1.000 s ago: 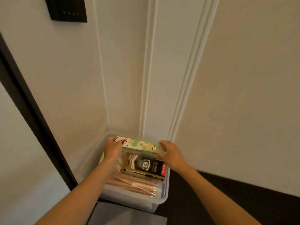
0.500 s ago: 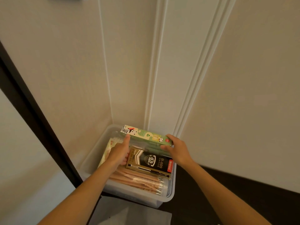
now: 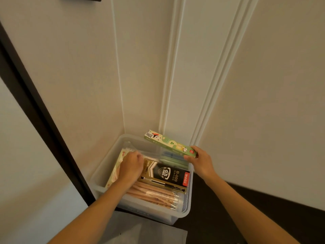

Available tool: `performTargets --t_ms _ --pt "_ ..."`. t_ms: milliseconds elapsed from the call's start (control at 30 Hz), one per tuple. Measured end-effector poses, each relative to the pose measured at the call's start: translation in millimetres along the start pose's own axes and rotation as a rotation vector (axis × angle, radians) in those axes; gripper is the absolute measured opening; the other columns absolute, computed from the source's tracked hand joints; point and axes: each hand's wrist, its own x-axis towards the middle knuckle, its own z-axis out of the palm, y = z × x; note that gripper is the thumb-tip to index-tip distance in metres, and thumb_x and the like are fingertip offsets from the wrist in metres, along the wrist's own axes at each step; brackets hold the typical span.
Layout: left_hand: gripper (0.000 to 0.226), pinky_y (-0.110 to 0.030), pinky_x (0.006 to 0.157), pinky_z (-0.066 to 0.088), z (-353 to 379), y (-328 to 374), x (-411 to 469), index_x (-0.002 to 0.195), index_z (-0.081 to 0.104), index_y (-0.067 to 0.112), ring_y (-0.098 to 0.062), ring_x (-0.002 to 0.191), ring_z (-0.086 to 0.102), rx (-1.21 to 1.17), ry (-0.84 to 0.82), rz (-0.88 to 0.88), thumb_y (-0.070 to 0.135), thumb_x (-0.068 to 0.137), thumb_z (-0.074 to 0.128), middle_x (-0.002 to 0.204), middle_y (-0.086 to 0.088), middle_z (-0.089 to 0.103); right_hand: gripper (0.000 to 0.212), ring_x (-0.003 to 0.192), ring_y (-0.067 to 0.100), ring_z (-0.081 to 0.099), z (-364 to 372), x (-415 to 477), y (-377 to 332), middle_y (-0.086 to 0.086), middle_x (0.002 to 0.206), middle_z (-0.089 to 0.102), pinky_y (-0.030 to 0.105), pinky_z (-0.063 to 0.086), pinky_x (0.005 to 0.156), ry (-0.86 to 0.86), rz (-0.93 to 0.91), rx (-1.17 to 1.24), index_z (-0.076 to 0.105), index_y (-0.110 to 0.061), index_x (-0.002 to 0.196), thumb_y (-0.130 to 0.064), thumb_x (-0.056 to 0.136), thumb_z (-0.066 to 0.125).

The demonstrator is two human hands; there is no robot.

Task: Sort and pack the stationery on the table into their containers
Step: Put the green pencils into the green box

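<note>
A clear plastic bin stands in the wall corner on a dark table. Inside lie a black 0.5 mm pen box, a pack of wooden pencils, a pale patterned packet along the left wall and pastel pens at the back. My right hand holds a green cartoon-printed box by its near end, lifted and tilted above the bin's far right rim. My left hand is down inside the bin, fingers curled at the pen box's left end and the packet; what it grips is hidden.
White panelled walls close in behind and to the right of the bin. A dark door frame runs down the left. A translucent lid lies in front of the bin. Dark tabletop shows to the right.
My left hand let go of the green box and dropped into the bin. My right hand alone has raised the box, its far end tipping upward.
</note>
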Motion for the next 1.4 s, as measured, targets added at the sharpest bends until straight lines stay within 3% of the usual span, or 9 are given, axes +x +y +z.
performTargets --t_ms 300,400,533,667,767,867,1033,1133,1400 --pt "0.054 -0.048 0.107 0.020 33.9 54.6 26.7 0.114 0.056 0.012 -0.030 0.122 0.044 0.223 -0.322 -0.125 0.054 0.080 0.062 0.119 -0.005 0.059 0.037 0.097 0.009 0.049 -11.0 2.0 19.5 0.007 0.117 0.058 0.003 0.041 0.064 0.034 -0.011 -0.043 0.051 -0.006 0.126 -0.012 0.090 0.059" --pt "0.035 -0.044 0.107 0.026 41.4 47.7 36.5 0.102 0.060 0.013 -0.026 0.118 0.047 -0.117 -0.291 -0.231 0.040 0.080 0.068 0.109 0.001 0.060 0.036 0.097 0.009 0.049 -8.8 3.0 20.6 0.004 0.114 0.057 0.006 0.042 0.065 0.024 -0.006 -0.025 0.052 -0.007 0.125 -0.012 0.090 0.058" --pt "0.013 -0.036 0.084 0.048 28.5 46.9 39.8 0.076 0.055 0.014 -0.020 0.087 0.059 -0.514 -0.194 -0.350 0.016 0.088 0.060 0.088 -0.004 0.061 0.034 0.089 0.007 0.050 -4.2 4.2 17.9 0.003 0.108 0.057 0.006 0.043 0.068 0.008 -0.008 0.014 0.053 -0.006 0.122 -0.008 0.089 0.059" --pt "0.027 -0.020 0.048 0.037 3.8 26.5 36.9 0.069 0.050 0.010 -0.012 0.054 0.043 -0.565 -0.094 -0.429 0.018 0.094 0.051 0.064 -0.002 0.048 0.031 0.092 0.009 0.051 5.5 3.9 9.9 -0.001 0.101 0.055 0.006 0.043 0.069 -0.021 -0.037 0.020 0.054 -0.005 0.118 -0.006 0.088 0.059" --pt "0.019 -0.024 0.054 0.045 -12.9 5.9 28.3 0.086 0.052 0.004 -0.015 0.059 0.047 -0.691 -0.083 -0.547 0.011 0.098 0.040 0.066 -0.006 0.048 0.026 0.097 0.013 0.054 15.7 4.8 7.5 -0.002 0.099 0.058 0.008 0.044 0.077 -0.053 -0.048 0.008 0.057 -0.007 0.111 -0.005 0.086 0.062" --pt "0.023 -0.031 0.052 0.052 -31.0 -15.3 23.2 0.105 0.051 0.002 -0.023 0.062 0.054 -0.731 -0.077 -0.632 -0.002 0.095 0.032 0.071 -0.014 0.051 0.029 0.108 0.020 0.053 26.7 6.1 9.8 -0.001 0.108 0.061 0.038 0.045 0.096 -0.070 -0.038 -0.065 0.057 -0.021 0.112 -0.013 0.085 0.065" --pt "0.028 -0.029 0.040 0.054 -46.2 -35.4 28.8 0.113 0.052 -0.003 -0.030 0.059 0.060 -0.620 -0.119 -0.654 -0.005 0.094 0.031 0.077 -0.019 0.055 0.035 0.114 0.023 0.050 33.8 7.4 11.9 -0.001 0.114 0.061 0.045 0.042 0.098 -0.040 -0.026 -0.163 0.056 -0.023 0.118 -0.019 0.084 0.066" --pt "0.025 -0.042 0.058 0.059 -42.9 -35.2 33.1 0.101 0.054 -0.010 -0.037 0.069 0.063 -0.435 -0.074 -0.653 -0.002 0.095 0.031 0.093 -0.029 0.062 0.043 0.125 0.021 0.038 31.7 8.0 12.3 0.001 0.131 0.050 0.034 0.032 0.104 -0.039 -0.022 -0.404 0.050 -0.019 0.128 -0.022 0.087 0.063" --pt "0.034 -0.028 0.076 0.045 -23.4 -15.8 11.3 0.124 0.040 0.008 -0.022 0.099 0.050 0.367 0.056 -0.043 0.017 0.093 0.050 0.115 -0.008 0.051 0.044 0.131 0.021 0.029 33.4 11.5 1.0 0.004 0.137 0.040 0.035 0.019 0.108 -0.076 -0.013 -0.594 0.047 -0.018 0.130 -0.021 0.087 0.054"
